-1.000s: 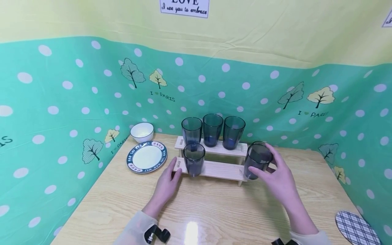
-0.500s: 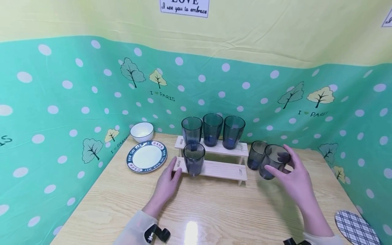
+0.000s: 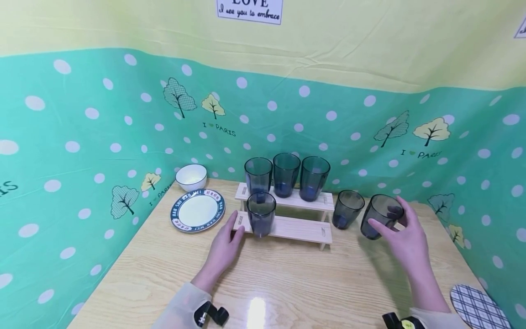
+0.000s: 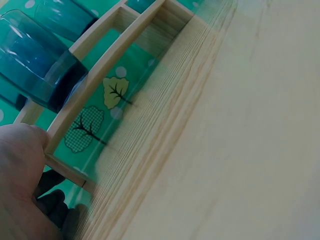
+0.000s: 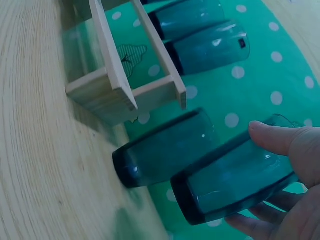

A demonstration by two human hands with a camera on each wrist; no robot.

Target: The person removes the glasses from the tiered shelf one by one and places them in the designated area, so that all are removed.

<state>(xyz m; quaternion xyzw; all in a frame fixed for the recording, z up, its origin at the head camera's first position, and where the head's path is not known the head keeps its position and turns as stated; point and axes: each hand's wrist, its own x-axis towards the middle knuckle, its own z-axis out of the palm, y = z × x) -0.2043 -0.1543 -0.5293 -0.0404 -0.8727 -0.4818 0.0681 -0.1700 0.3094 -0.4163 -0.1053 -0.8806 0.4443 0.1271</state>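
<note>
Polka-dot cloth (image 3: 464,169) hems the wooden table (image 3: 283,278), whose surface spreads between my hands. My left hand (image 3: 223,244) grips the nearest end of one two-step wooden rack (image 3: 302,229). Four glasses (image 3: 286,176) stand on it, right of that hand; a fifth glass (image 3: 347,211) stands just left of my right hand (image 3: 407,240), which grasps the sixth glass (image 3: 373,214), smoky, see-through and wide-rimmed.

Stand (image 3: 302,229): pale wood, two-tiered, upright on tabletop (image 3: 287,278) | Glass (image 3: 379,211): dark-tinted, translucent, gripped, mouth up, slightly tilted, right of stand
</note>
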